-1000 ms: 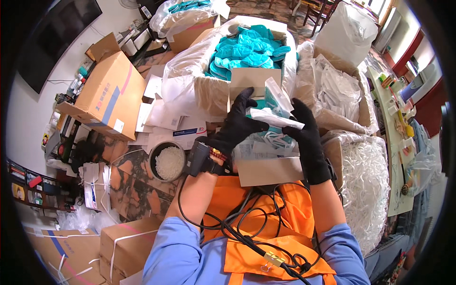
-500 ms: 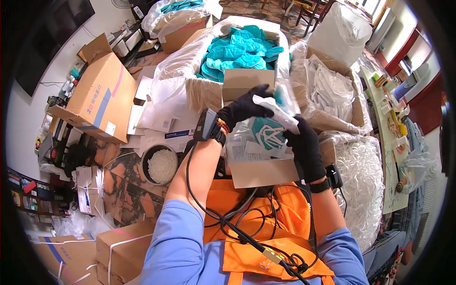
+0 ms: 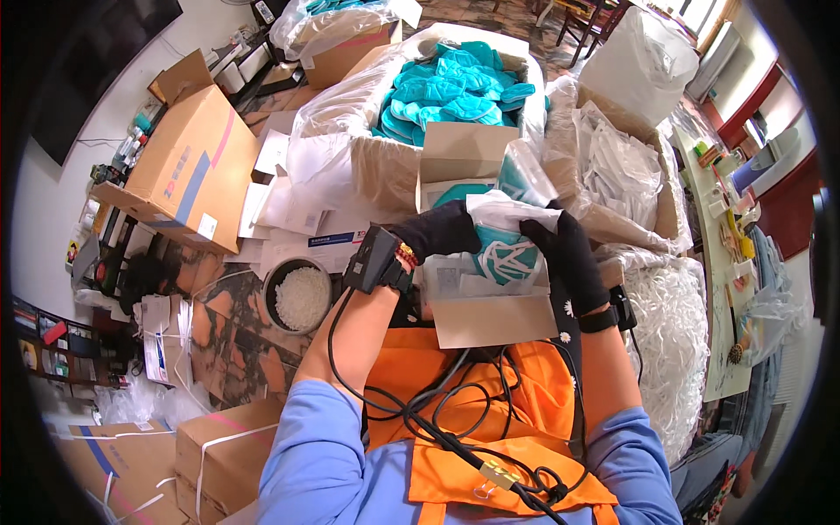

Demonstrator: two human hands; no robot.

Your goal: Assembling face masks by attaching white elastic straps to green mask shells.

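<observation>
Pinching white sheet at right end with right hand, above small carton. Meeting left end with left hand; can't tell that grip's state. Lying left-right across carton, long axis hand to hand, equally close to both. Overlapping strapped teal mask, in or over carton, can't tell which.

1 fisheye view looks down from the head, near the left hand and right hand.
</observation>
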